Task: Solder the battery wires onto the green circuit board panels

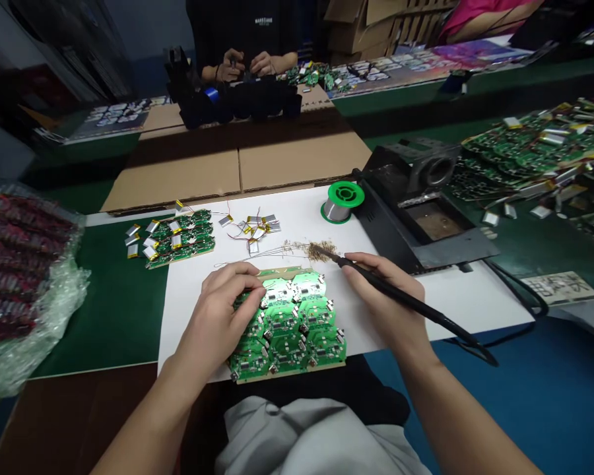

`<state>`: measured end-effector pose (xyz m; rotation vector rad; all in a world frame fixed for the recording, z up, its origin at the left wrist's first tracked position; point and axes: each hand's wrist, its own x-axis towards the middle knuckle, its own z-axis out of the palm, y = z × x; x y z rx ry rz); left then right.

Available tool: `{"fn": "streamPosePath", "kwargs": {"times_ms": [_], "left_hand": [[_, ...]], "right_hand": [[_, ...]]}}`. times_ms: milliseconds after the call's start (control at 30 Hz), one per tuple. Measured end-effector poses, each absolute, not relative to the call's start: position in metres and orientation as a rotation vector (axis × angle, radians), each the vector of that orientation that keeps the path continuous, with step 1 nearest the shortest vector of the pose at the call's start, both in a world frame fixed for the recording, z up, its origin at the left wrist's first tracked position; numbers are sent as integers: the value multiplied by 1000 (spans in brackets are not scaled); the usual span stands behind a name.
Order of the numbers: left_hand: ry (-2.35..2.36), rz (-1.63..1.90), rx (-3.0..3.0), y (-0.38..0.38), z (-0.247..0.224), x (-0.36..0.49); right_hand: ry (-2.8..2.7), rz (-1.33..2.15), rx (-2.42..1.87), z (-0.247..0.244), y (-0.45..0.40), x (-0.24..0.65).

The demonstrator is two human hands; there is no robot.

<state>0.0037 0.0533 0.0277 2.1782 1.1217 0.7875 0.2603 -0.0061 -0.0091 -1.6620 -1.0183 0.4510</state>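
My right hand (389, 297) is closed around a black soldering iron (391, 285), its tip pointing left into a small heap of brown crumbs (323, 251) on the white sheet. A green panel of joined circuit boards (287, 330) lies in front of me at the near edge of the sheet. My left hand (230, 300) rests on the panel's upper left part, thumb and fingers drawn together there; whether they pinch the panel or something small on it is hidden. Thin strands of solder wire (257, 254) lie just beyond the panel.
A solder spool (337, 204) stands beside a black soldering stand (416, 218). Loose battery cells (260, 227) and another board panel (183, 237) lie at the back left. Stacked boards (539, 145) are at right, bubble-wrapped pieces (24, 277) at left. A co-worker's hands (247, 64) work opposite.
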Motion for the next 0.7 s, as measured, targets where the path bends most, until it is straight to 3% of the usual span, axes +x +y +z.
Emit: {"fn": "streamPosePath", "kwargs": {"times_ms": [433, 700], "left_hand": [[1093, 813, 2133, 52, 28, 7], [1047, 772, 2185, 53, 35, 10]], "right_hand": [[-1009, 403, -1669, -8, -10, 257], [-1067, 353, -1465, 16, -50, 225]]}}
